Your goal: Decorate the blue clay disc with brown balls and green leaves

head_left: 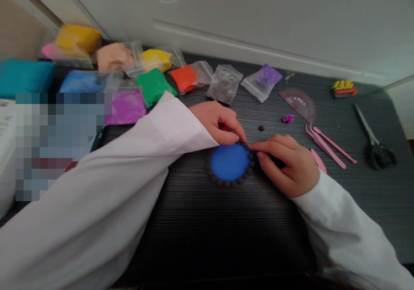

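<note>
The round blue clay disc (230,164), ringed with dark clay balls (227,184), lay on the black grained surface (207,225): left hand (217,119) at its far rim, grip unclear; right hand (289,165), thumb and forefinger parted, rightward.

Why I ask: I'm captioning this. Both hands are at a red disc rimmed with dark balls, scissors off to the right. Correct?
The disc is blue, not red, as the head view shows. The rest stands: left hand and right hand at it, dark balls around it, scissors off to the right.
</note>
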Demonstrator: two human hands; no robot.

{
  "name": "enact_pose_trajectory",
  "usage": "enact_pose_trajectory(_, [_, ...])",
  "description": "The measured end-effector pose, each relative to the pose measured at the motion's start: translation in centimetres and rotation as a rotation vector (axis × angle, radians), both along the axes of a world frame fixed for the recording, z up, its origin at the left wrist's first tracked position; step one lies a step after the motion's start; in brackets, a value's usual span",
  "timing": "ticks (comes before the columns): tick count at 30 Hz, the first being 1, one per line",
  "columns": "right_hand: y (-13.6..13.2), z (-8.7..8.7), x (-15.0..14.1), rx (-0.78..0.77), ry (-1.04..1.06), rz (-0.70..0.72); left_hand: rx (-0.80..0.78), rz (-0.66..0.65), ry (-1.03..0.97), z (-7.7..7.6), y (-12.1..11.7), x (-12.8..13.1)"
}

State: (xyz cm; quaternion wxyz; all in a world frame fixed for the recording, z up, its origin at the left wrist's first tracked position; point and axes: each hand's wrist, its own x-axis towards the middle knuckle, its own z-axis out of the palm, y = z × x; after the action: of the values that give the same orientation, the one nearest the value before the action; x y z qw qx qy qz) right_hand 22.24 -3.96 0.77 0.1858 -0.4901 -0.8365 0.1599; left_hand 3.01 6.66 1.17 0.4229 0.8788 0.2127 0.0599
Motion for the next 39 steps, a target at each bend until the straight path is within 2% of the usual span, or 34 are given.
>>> enact_pose_trajectory(11, [0.0, 0.0, -0.1, -0.004, -0.035, 0.004, 0.012, -0.004, 0.005, -0.1, 0.1, 0.0])
enact_pose_trajectory(17, [0.0, 0.4, 0.0, -0.023, 0.053, -0.016, 0.009, 0.002, -0.003, -0.2, 0.0, 0.0])
enact_pose_trajectory(25, [0.0, 0.7, 0.1, -0.077, 0.093, 0.037, -0.008, -0.028, 0.005, 0.1, 0.2, 0.0])
enact_pose_trajectory(39, [-0.2, 0.7, 0.0, -0.102, 0.089, 0.02, 0.074, 0.009, -0.059, -0.9, 0.0, -0.1])
